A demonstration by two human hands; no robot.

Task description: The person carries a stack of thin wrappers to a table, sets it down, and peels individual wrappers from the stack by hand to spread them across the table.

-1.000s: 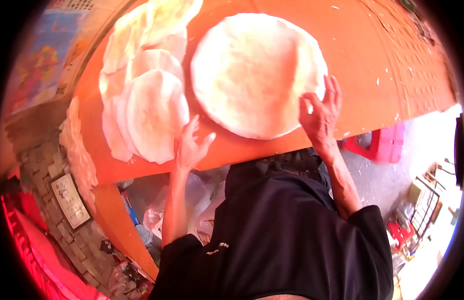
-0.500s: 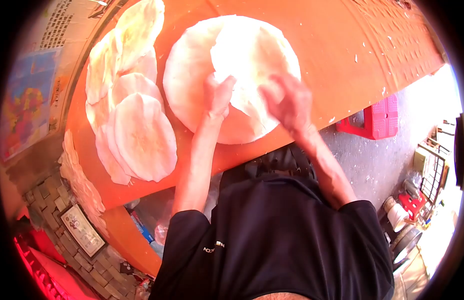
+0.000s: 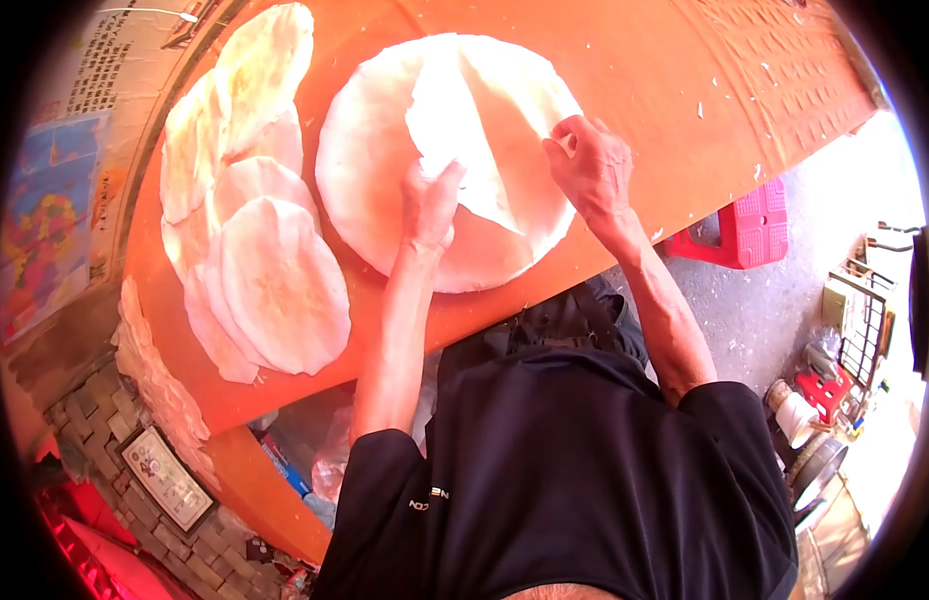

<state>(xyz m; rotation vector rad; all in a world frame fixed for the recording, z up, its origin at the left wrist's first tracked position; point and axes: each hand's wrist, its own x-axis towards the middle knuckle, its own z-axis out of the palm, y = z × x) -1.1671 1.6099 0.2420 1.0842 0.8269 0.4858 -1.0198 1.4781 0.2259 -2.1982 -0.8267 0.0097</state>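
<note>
On the orange table lies a large round stack of thin flatbread sheets (image 3: 359,150), bright and washed out in places. A loose white flatbread sheet (image 3: 449,120) with a ragged edge lies across its middle. My left hand (image 3: 429,205) is closed at this sheet's lower left edge, thumb pointing up and inward. At the right rim of the stack, my right hand (image 3: 594,165) is closed in a pinch on a thin edge of flatbread. Left of the stack, several oval flatbreads (image 3: 284,285) overlap in a long pile.
The orange table (image 3: 664,80) has small white scraps scattered on its right side. Pale sheets (image 3: 159,370) hang over its left edge. A red plastic stool (image 3: 759,225) stands on the floor at right. A framed paper (image 3: 167,478) is at lower left.
My right hand has moved from hovering, blurred, over the stack to its right rim, where it pinches. The loose white sheet now covers less of the stack's right half. My left hand has barely moved.
</note>
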